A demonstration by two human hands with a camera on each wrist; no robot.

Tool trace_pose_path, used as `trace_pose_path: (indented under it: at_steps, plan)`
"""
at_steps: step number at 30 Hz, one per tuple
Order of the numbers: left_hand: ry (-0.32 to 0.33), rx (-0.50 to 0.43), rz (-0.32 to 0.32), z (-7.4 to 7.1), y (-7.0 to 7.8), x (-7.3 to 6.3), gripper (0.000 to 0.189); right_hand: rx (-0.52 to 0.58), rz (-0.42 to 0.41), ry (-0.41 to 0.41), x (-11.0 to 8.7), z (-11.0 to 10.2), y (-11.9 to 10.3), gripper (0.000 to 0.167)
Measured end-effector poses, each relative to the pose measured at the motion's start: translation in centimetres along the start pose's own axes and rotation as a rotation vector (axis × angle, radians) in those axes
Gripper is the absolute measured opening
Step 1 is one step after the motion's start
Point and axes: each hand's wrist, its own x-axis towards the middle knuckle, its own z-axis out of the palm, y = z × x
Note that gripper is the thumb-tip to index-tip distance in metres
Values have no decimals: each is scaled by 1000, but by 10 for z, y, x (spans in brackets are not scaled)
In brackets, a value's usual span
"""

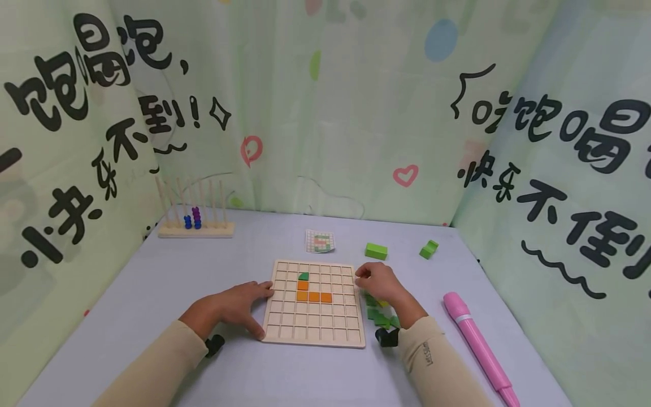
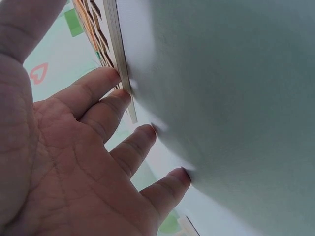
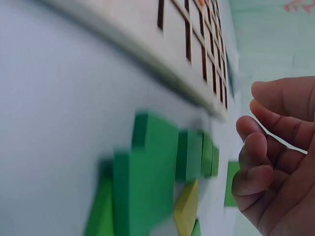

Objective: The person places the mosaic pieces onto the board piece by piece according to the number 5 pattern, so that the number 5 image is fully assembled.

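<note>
A square wooden grid board [image 1: 315, 322] lies flat on the table. On it are several orange square tiles [image 1: 302, 285] in an L shape, with a green tile [image 1: 303, 276] with one rounded corner above them. My left hand [image 1: 231, 308] is spread at the board's left side, its fingertips touching the edge. My right hand [image 1: 381, 281] is over the board's upper right edge, thumb and index tips close together, other fingers loosely curled; nothing shows between them in the right wrist view. Below it lies a loose pile of green tiles [image 3: 152, 172] with a yellow tile [image 3: 186, 209] among them.
A small pattern card [image 1: 320, 241] lies behind the board. Green blocks [image 1: 376, 251] sit at the back right, with more green blocks [image 1: 429, 249] farther right. A bead abacus [image 1: 195, 232] stands at the back left. A large pink pen-shaped object [image 1: 480, 347] lies at right.
</note>
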Motion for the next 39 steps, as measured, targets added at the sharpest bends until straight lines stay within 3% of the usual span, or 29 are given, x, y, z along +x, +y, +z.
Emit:
trace_pose_path:
  at_steps: [11, 23, 33, 39]
  plan:
    - [1, -7, -9, 1, 0, 0, 102, -148, 49, -18, 10, -16, 29, 27]
    - [-1, -4, 10, -1, 0, 0, 102, -207, 57, -30, 16, -9, 30, 18]
    - [2, -5, 38, -2, 0, -1, 102, -184, 12, -2, 12, -10, 29, 9]
    - [4, -11, 37, -2, 0, -2, 102, -108, 44, -32, 11, -11, 24, 5]
